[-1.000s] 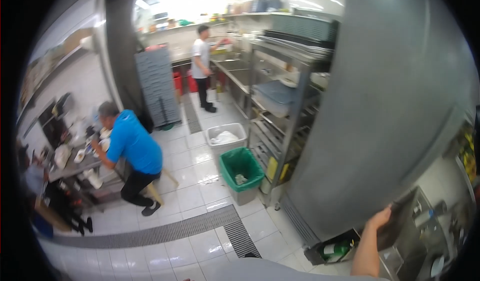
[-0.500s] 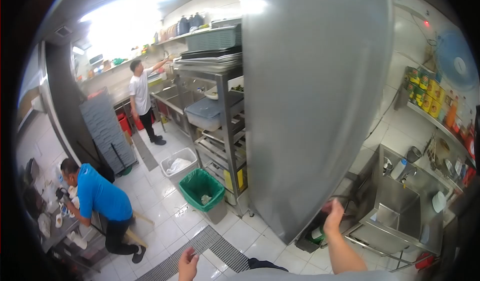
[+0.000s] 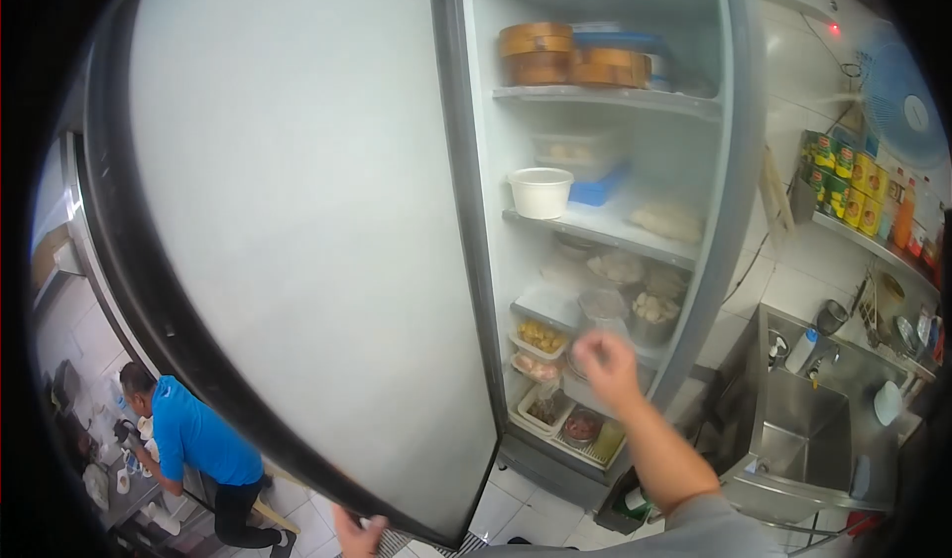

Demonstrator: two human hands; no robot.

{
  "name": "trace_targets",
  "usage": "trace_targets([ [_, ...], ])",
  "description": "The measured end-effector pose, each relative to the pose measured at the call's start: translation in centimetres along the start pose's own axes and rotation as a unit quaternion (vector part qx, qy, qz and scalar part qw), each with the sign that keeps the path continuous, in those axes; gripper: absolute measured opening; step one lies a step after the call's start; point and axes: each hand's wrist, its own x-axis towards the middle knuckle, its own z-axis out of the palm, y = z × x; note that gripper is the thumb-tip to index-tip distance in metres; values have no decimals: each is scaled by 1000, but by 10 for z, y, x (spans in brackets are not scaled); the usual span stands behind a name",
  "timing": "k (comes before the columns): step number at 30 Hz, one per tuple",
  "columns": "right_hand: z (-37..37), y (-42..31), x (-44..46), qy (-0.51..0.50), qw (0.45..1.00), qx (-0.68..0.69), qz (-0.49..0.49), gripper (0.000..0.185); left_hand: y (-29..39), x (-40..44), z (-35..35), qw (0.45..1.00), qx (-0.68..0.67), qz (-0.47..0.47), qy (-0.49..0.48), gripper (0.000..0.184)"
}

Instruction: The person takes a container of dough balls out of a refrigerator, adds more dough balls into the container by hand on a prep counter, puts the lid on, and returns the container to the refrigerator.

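Tiled kitchen floor is showing below; metal sink is standing at right, with cans and bottles lining a wall shelf above it and a blue fan hanging higher. Fridge is standing with its door wide open, the door filling the left-centre of the view. Left hand is touching the door's lower edge, fingers partly bent; cannot tell how firmly it is gripping. Right hand is hovering before the lower shelves, blurring, loosely open with fingers curling, nothing visible in it. Bamboo steamers are sitting on the upper shelf, a white tub on the one below. Yellow food tray is lying just left of the right hand. At far left, a person in blue is leaning over a cluttered bench.
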Motion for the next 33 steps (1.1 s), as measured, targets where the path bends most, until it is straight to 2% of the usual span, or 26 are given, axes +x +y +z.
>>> trace_targets([
  [1, -1, 3, 43, 26, 997, -43, -62, 16, -9, 12, -14, 999, -19, -9, 37, 86],
  [2, -4, -9, 90, 62, 994, -38, -85, 19, -17, 22, -29, 996, -37, -20, 73, 82],
  [4, 1, 1, 197, 127, 987, -34, -97, 26, -21, 43, -42, 996, -29, 2, 84, 78],
  [5, -1, 0, 248, 125, 991, -46, -13, 45, -22, 52, -49, 995, -23, 23, 91, 76],
  [6, 6, 21, 301, 216, 954, -175, -113, 61, -21, 61, -60, 997, -28, 2, 76, 81],
  [8, 5, 47, 369, 146, 958, -246, -32, 66, -19, 71, -75, 996, -65, -35, 58, 87],
  [9, 6, 67, 391, 140, 959, -242, -37, 66, -14, 73, -79, 993, -90, -57, 50, 89],
  [11, 10, 109, 431, 33, 961, -274, 19, 67, -1, 76, -79, 990, -117, -61, 40, 89],
  [12, 9, 106, 440, 25, 962, -272, 14, 67, -1, 75, -87, 990, -114, -72, 35, 89],
  [13, 5, 104, 448, -4, 930, -367, -2, 67, -16, 75, -102, 989, -122, -82, 7, 97],
  [14, 1, 99, 454, -33, 888, -458, -19, 68, -5, 73, -98, 987, -134, -84, 10, 92],
  [16, -8, 97, 464, 72, 967, -242, 26, 67, -3, 72, -104, 989, -122, -86, 13, 87],
  [17, -6, 85, 463, 66, 968, -243, 24, 67, -1, 73, -104, 990, -115, -80, 9, 86],
  [19, -11, 65, 447, 160, 964, -210, -24, 59, -6, 72, -113, 991, -90, -95, 14, 86],
  [20, -12, 63, 434, 157, 963, -215, -24, 59, -7, 73, -115, 992, -65, -102, 17, 86],
  [22, -16, 54, 406, 181, 958, -202, -89, 59, 12, 79, -99, 994, -61, -95, 7, 83],
  [24, -19, 9, 357, 186, 966, -169, -68, 55, 23, 82, -94, 996, -41, -75, -13, 81],
  [26, -31, -32, 317, 190, 971, -136, -44, 50, 30, 85, -97, 997, -19, -77, -26, 69],
  [28, -50, -61, 290, 186, 979, 53, -71, 40, 14, 90, -116, 991, -3, -123, -42, 59],
  [29, -65, -77, 279, 182, 977, 71, -89, 35, 13, 91, -125, 989, 25, -129, -71, 54],
  [30, -83, -93, 269, 179, 974, 90, -109, 30, 9, 90, -131, 988, 21, -132, -78, 54],
  [32, -119, -137, 244, 174, 973, 148, -35, 32, -5, 94, -143, 974, -120, -154, -116, 59],
  [33, -138, -161, 230, 153, 971, 183, -9, 35, -27, 97, -157, 969, -122, -145, -159, 80],
])
